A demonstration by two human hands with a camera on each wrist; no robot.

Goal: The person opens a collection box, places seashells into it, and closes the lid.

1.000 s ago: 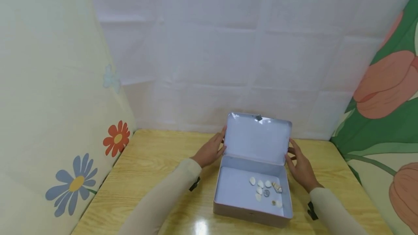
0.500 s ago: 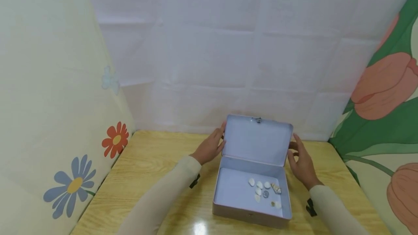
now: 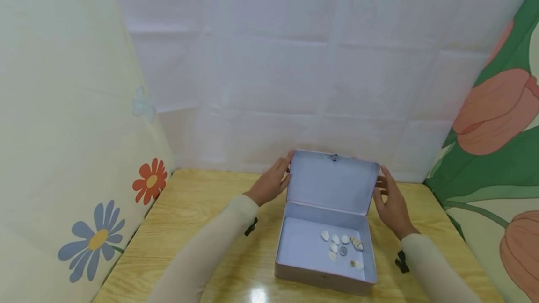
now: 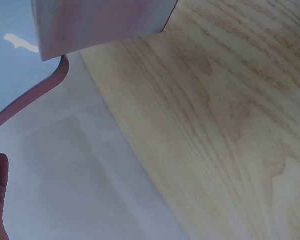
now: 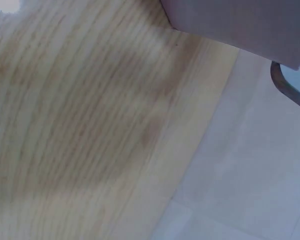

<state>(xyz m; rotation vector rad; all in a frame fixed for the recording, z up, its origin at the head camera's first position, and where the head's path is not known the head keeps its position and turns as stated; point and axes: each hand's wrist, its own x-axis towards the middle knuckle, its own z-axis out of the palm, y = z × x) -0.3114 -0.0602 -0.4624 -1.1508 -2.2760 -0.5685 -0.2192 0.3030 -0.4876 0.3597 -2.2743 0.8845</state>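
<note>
A hinged tin box (image 3: 303, 242), pinkish outside and pale inside, stands on the table. Its lid (image 3: 334, 181) is raised, a metal clasp (image 3: 334, 157) at the top edge. Several seashells (image 3: 335, 239) lie in the box's right half, among them a striped spiral shell (image 3: 356, 243) and a dark grey round piece (image 3: 343, 250). My left hand (image 3: 269, 183) touches the lid's left edge, fingers mostly extended. At the opposite edge, my right hand (image 3: 392, 207) has its fingertips against the lid, some fingers partly hidden behind it. The left wrist view catches only fingers (image 4: 0, 175).
The box rests on a wood-grain table (image 3: 202, 214), near its front. A white cloth (image 3: 269, 60) hangs behind the table. Flower-printed panels flank it: a cream panel (image 3: 76, 106) at left and a tulip panel (image 3: 492, 172) at right.
The lid has tilted a little forward, its top edge now higher and closer in view. Both hands have moved slightly up along its sides. Box and shells stay in place.
</note>
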